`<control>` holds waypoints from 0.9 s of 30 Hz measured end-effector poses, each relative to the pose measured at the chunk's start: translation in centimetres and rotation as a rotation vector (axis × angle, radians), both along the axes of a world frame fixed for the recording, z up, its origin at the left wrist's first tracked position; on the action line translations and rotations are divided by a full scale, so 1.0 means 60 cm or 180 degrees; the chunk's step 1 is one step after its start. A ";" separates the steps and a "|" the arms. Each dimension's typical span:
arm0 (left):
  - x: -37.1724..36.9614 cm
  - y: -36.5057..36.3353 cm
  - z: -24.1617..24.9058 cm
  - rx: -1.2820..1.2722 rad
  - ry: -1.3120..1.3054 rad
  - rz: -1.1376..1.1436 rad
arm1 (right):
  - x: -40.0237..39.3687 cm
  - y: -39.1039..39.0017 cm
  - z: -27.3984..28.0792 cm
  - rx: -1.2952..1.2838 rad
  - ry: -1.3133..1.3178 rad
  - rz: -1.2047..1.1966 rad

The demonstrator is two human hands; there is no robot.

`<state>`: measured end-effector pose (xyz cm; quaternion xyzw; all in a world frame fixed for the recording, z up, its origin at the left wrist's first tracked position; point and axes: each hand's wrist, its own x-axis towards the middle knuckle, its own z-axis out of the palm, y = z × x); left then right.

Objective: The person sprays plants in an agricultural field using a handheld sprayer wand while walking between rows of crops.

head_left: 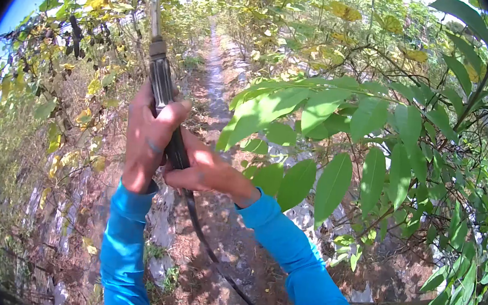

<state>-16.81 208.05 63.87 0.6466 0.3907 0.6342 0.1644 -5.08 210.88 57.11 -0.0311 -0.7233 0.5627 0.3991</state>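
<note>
Leafy branch (337, 181) beside the path (214, 71), metal pole (155, 4) raised left of it.
From my remote seat, left hand (149, 132) above right hand (206, 169), both closed around the dark handle (161, 86); I'd steady it firmly, hose (204, 241) unkinked.

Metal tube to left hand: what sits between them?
Head view: a brownish collar, then the upper part of the black ribbed grip, lie between the metal tube and the left hand.
</note>
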 end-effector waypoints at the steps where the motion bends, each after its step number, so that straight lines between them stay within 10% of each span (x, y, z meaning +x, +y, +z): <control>1: 0.010 -0.025 -0.006 -0.0161 -0.0001 0.0030 | 0.005 -0.006 -0.012 -0.0264 -0.0238 0.0054; 9: 0.014 -0.059 -0.254 -0.0317 0.0564 0.1148 | 0.009 0.005 -0.280 -0.0678 -0.1185 0.0130; 17: -0.019 -0.086 -0.492 -0.1079 0.0744 0.0621 | 0.008 -0.035 -0.649 0.1565 -0.0744 -0.1536; 27: -0.058 0.021 -0.560 -0.1198 0.0479 0.0635 | -0.049 0.059 -0.665 -0.1370 -0.1228 -0.0002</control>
